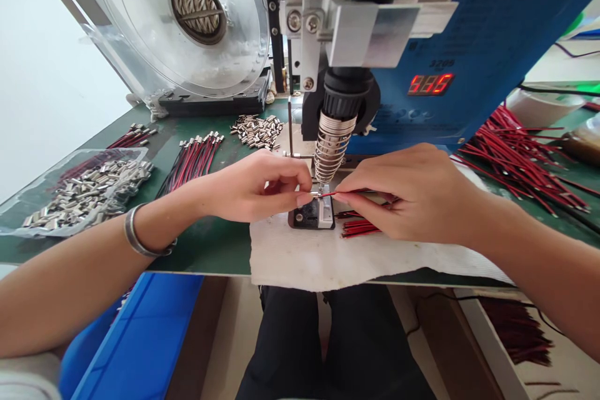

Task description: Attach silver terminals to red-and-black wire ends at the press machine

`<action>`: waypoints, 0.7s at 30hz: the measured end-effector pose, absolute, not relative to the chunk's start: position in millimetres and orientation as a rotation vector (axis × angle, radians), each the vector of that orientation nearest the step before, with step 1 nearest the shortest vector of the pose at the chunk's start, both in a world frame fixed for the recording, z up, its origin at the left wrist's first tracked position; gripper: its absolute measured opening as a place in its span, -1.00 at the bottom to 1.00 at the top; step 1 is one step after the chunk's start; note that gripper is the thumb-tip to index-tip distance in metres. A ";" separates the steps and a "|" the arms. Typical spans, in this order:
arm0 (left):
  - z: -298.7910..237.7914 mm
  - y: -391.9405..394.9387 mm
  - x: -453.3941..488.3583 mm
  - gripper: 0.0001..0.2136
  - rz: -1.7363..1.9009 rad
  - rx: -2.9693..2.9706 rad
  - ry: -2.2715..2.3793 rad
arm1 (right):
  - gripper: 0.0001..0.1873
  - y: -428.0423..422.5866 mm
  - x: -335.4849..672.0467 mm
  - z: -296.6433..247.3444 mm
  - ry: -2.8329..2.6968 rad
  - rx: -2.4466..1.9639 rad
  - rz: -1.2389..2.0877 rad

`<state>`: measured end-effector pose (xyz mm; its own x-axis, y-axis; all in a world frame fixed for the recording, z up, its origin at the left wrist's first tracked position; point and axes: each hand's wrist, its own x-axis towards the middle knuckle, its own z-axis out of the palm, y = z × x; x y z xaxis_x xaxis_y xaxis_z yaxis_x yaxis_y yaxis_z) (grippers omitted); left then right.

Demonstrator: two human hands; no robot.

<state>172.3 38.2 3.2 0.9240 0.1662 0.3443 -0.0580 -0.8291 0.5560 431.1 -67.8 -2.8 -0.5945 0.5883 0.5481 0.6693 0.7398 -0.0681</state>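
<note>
the left hand pinches a small metal plug between thumb and forefinger, over the jig and just below the spring. the right hand pinches a red wire, its end at the plug; whether they touch i cannot tell. more wires lie on the cloth, beside the jig.
</note>
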 end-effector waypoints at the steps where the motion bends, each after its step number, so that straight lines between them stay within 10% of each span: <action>1: 2.8 38.5 172.1 -0.85 0.516 2.501 0.076 | -0.74 -67.8 431.0 -2.9 -2.382 -0.939 -0.199; 21: 1.8 38.9 171.3 -0.84 0.569 2.570 0.005 | -0.71 -68.2 430.3 -2.5 -2.388 -0.931 -0.229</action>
